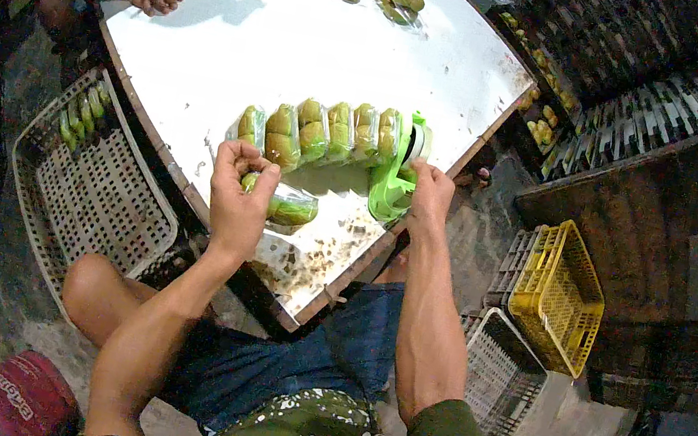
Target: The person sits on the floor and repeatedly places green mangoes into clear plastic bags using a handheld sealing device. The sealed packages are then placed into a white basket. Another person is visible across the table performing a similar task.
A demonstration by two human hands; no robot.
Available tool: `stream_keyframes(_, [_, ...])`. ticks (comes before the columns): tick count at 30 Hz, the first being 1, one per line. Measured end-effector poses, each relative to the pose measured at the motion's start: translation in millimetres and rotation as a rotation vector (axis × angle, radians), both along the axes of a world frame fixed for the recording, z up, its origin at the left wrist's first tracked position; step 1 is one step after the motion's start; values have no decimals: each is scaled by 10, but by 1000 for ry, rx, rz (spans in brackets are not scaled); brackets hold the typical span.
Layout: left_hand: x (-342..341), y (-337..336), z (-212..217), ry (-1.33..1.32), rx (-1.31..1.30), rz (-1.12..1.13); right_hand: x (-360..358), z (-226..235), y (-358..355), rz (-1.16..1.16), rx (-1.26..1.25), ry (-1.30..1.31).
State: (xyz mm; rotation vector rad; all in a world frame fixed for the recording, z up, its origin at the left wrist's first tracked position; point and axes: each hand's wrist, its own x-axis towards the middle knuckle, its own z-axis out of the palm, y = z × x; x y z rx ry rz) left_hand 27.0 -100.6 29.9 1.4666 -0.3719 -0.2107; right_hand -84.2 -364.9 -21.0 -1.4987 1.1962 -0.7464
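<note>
Counter: a flat, white, smooth board (239, 49) with worn, darker edges, its near corner pointing toward 6 o'clock and speckled with brown stains and flakes.
Pale crate: lattice-walled plastic (107, 185) with rounded corners at 9 o'clock, a cluster of long green produce (82, 115) lying in its far end.
Yellow crate: ribbed, open-mesh plastic (575, 305), boxy, tilted on its side at 3 o'clock.
Row of packs: rounded green fruits in glossy clear film (312, 137), standing side by side in a slightly curved line at 11 o'clock, tinged yellow-brown on top.
Right hand: at 2 o'clock (431, 200), fingers bent and drawn in, touching the right side of the dispenser; whether they clamp it or the tape, I cannot tell.
Left hand: at 9 o'clock (237, 208), fingers curled, thumb over the single pack's left end; whether it is clamped on it, I cannot tell.
Tape dispenser: bright green, hard and shiny, curved (386, 192), on the counter at 1 o'clock, touching or just beside the row's right end.
Single pack: plump, green, shiny under creased clear film (293, 208), at 9 o'clock, just nearer the person than the row.
</note>
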Motion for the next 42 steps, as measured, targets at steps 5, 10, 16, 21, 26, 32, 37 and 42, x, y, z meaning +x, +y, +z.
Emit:
stream_keyframes(5, [-25,-66,-60,-11,37,-102,-233,451,217,69,14,-25])
stream_keyframes(10, [-241,-598,-376,-105,138,-216,-684,810,909,110,299,-173])
stream_keyframes(16, [-822,-1501,-188,58,128,-168,-1114,637,927,211,-228,289])
stream_keyframes(21, [-953,-1612,-59,-1,130,-109,-1334,413,599,289,-698,762])
stream_keyframes(26, [-892,-1547,-94,37,240,-199,-1606,126,343,183,-333,412])
stream_keyframes(32, [-841,-1474,-292,446,265,-339,-1287,435,455,678,-354,515])
stream_keyframes(37, [-899,-1351,-318,282,417,-397,-1669,515,193,720,-316,492])
stream_keyframes(42, [-1281,-1239,-662,294,557,-385,-915,364,35,594,-173,385])
